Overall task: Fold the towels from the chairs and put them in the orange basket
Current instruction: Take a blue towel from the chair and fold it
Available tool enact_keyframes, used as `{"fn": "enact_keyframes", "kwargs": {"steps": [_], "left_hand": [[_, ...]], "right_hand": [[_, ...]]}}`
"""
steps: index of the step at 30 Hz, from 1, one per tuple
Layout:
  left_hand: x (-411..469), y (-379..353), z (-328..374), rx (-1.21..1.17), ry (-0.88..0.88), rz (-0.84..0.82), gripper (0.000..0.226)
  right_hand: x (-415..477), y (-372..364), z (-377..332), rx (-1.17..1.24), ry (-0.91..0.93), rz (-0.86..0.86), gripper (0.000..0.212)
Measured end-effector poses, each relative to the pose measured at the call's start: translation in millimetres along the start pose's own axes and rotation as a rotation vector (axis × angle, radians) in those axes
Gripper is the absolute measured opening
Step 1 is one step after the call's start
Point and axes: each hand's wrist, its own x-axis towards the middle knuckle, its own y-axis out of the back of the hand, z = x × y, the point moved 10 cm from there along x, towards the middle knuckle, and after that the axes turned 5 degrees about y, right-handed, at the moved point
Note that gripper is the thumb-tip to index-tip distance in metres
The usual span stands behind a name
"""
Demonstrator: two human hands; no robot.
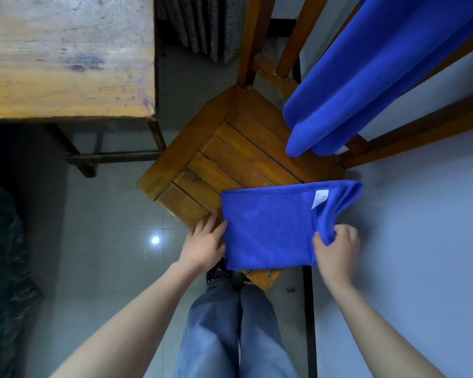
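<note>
Grey floor tiles point(101, 214) fill the lower left, and a pale wall point(426, 241) fills the right. A worn wooden table point(66, 55) takes the upper left corner. Just right of it stands a wooden chair point(230, 148) with a slatted seat, its back rising toward the top right. A blue hung towel point(366, 77) is draped over that back, its rounded lower folds ending at the rear of the seat; whether they touch the slats cannot be told. The person's jeans point(230, 336) show at the bottom centre, between two bare forearms that reach up from the lower corners. A blue folded towel point(268, 227) lies as a flat rectangle on the near corner of the seat, its right end reaching past the seat's edge. The left hand point(202, 241) lies palm down at the towel's left edge, fingers fairly straight and spread on the seat, thumb tip touching the cloth. The right hand point(336, 249) is at the right end, fingers curled, pinching a bunched fold between thumb and fingers and lifting it slightly. A small white label point(319, 199) sits near the towel's far right corner.
</note>
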Motion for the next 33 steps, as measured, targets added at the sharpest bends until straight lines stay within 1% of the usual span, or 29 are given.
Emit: {"fn": "enact_keyframes", "kwargs": {"steps": [3,7,9,10,13,16,18,20,23,25,26,27,28,29,30,31,33], "left_hand": [[-2,-10,13,0.08,-0.086,0.005,0.056],[-1,-22,17,0.016,-0.071,-0.067,0.055],[0,-25,16,-0.117,-0.038,-0.104,0.055],[1,-25,14,-0.231,-0.014,-0.121,0.056],[2,-21,11,-0.621,0.043,-0.139,0.061],[1,-17,8,-0.908,0.092,-0.13,0.064],[1,-14,8,-1.011,0.106,-0.105,0.063],[-2,-10,10,-1.076,0.11,-0.089,0.056],[-5,2,19,-1.124,0.05,-0.066,0.052],[-2,3,14,-1.188,0.072,-0.018,0.052],[-3,3,9,-1.193,0.106,0.029,0.051],[-3,4,3,-1.125,0.132,0.11,0.051],[-5,6,-2,-0.971,0.16,0.187,0.057],[-10,11,-1,-0.751,0.171,0.256,0.064],[-15,17,5,-0.506,0.142,0.335,0.069],[-17,21,17,-0.287,0.075,0.399,0.069],[-17,20,41,-0.012,-0.057,0.449,0.063]], "right_hand": [[-26,-23,-37,-0.004,0.14,-0.118,0.017],[-52,-63,-73,0.002,0.318,-0.28,0.012],[-62,-79,-79,-0.003,0.341,-0.348,0.012],[-64,-85,-80,-0.005,0.338,-0.367,0.013],[-65,-89,-84,0.0,0.285,-0.358,0.016],[-65,-92,-94,0.005,0.286,-0.357,0.016],[-66,-98,-96,-0.012,0.3,-0.389,0.015],[-69,-105,-95,-0.042,0.318,-0.448,0.016],[-77,-119,-92,-0.056,0.356,-0.582,0.02],[-82,-121,-87,-0.084,0.404,-0.638,0.026],[-80,-118,-85,-0.111,0.435,-0.62,0.033],[-75,-111,-81,-0.138,0.45,-0.57,0.042],[-67,-103,-77,-0.174,0.452,-0.507,0.049],[-58,-94,-72,-0.234,0.467,-0.434,0.051],[-49,-88,-69,-0.311,0.496,-0.377,0.051],[-41,-86,-67,-0.384,0.527,-0.353,0.051],[-26,-84,-62,-0.504,0.577,-0.339,0.055]]}}
